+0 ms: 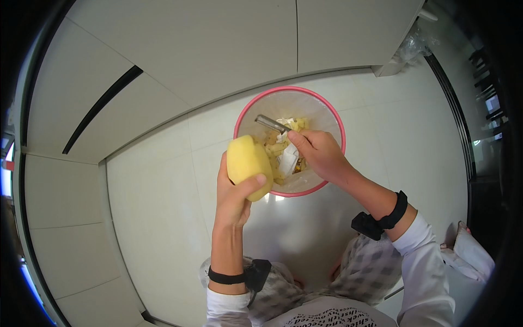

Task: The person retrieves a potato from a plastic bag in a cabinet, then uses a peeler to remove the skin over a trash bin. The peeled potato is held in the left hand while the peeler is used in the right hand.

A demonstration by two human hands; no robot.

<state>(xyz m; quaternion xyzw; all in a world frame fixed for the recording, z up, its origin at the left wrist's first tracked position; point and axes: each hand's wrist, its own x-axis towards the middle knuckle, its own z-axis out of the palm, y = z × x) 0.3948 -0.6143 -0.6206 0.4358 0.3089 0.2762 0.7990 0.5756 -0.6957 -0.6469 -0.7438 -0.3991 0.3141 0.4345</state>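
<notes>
A large peeled yellow potato (pixel 248 165) is in my left hand (pixel 236 194), with the thumb across its lower side. My right hand (pixel 320 153) grips the handle end of a metal peeler (pixel 271 122), which points up and to the left, apart from the potato. Both hands are over a round waste bin with a pink rim (pixel 343 135) and a pale liner. Inside the bin lie potato peelings (pixel 276 153) and crumpled white paper (pixel 289 159). The right hand covers part of the bin's contents.
White cabinet fronts (pixel 229 36) stand beyond the bin and along the left, one with a black handle (pixel 102 108). Pale floor tiles (pixel 159 192) surround the bin. My knees are close below it. A clear plastic bag (pixel 412 45) is at the upper right, white cloth (pixel 470 251) at the lower right.
</notes>
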